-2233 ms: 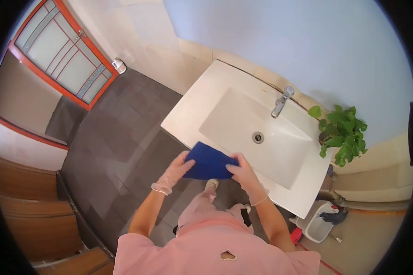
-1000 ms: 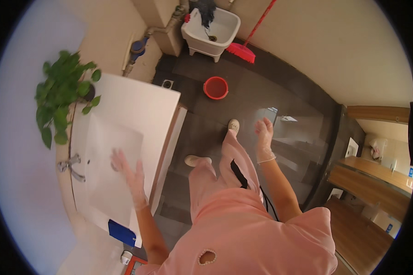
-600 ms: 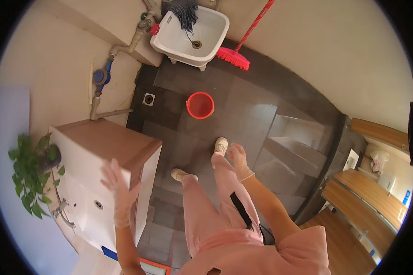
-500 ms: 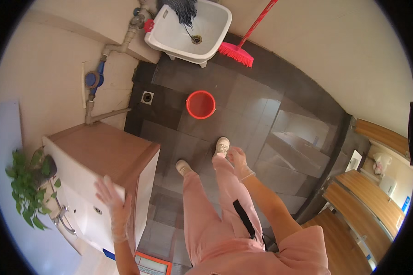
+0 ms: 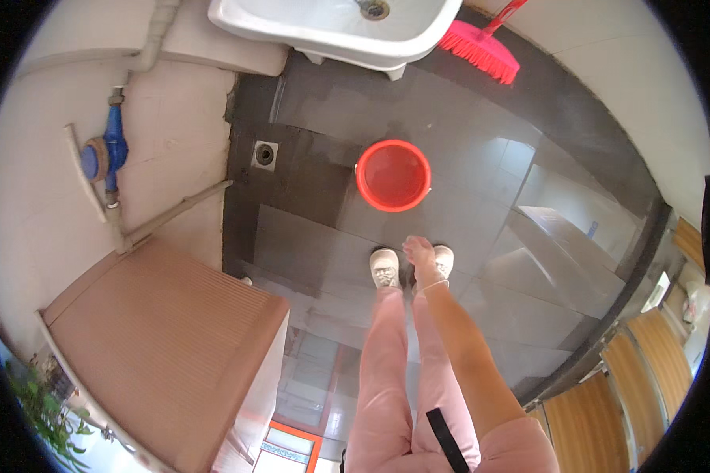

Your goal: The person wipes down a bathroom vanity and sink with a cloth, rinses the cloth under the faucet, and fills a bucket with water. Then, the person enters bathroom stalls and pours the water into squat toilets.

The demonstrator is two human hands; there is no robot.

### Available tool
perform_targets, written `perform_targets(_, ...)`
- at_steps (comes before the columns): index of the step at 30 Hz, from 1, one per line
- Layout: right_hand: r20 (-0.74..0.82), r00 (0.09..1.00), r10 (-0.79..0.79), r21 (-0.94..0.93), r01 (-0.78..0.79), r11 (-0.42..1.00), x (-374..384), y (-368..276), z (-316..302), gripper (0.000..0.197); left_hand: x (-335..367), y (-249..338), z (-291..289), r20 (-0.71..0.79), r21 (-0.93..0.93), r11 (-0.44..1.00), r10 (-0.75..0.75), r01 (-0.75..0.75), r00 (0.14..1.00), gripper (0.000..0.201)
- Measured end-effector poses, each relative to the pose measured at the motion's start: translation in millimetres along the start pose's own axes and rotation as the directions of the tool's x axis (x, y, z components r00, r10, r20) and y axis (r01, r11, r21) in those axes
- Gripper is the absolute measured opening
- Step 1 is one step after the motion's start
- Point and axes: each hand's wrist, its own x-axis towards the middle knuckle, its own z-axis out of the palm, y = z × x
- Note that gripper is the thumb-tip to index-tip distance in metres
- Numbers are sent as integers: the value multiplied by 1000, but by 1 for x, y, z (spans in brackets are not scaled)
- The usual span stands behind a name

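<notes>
- The right hand (image 5: 424, 257), in a thin clear glove, hangs over the person's feet. Its fingers curve loosely and stand slightly apart; the palm side is turned out of sight.
- The left hand is outside the view, so I cannot tell whether its fingers are spread or pressed together.
- The red bucket (image 5: 394, 210) stands upright on the grey tiled floor (image 5: 323, 102), just beyond the shoes and near the right hand, though apart from it. It sits well in from the floor's far edge. Its inside looks wet and reddish, but how full it is I cannot make out.
- Of the two pale shoes (image 5: 385, 269), the right one is partly covered by the hand and wrist.
- A square drain (image 5: 265, 155) is set in the floor near its left edge, to the left of the bucket.
- At the floor's far edge stands a white basin (image 5: 339, 35) on short feet; its upper part is cut off.
- A pink broom (image 5: 481, 52) rests beside the basin's right end, its handle running out of the picture.
- On the left wall, a blue meter (image 5: 105, 155) is fitted to a pipe.
- A brown cabinet side (image 5: 166, 315) rises below the pipe and hides the floor's near left corner.
- A leafy plant (image 5: 49, 410) at the lower left is smeared and partly lost in the dark rim.
- Wooden panels (image 5: 588, 422) at the lower right are also cut off.
</notes>
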Motion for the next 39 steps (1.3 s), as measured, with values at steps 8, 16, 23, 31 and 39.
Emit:
perform_targets(8, -79, 983, -167, 702, 174, 690, 80, -12, 99, 30, -13, -5, 22, 27, 128, 984, -127, 123, 992, 74)
perform_targets(16, -201, 926, -320, 654, 370, 660, 78, -25, 105, 35, -3, -19, 31, 79, 135, 981, -153, 141, 985, 75)
perform_targets(23, -158, 916, -369, 628, 382, 678, 78, -39, 75, 33, 1, -25, 35, 83, 135, 981, -149, 137, 985, 75)
perform_targets(31, -96, 898, -428, 565, 404, 720, 37, -50, 43, 27, 1, -22, 21, 48, 137, 986, -108, 100, 993, 76)
perform_targets(39, -11, 926, -379, 488, 335, 806, -100, -44, -34, 36, 1, -11, 0, 42, 112, 994, -25, 20, 999, 77)
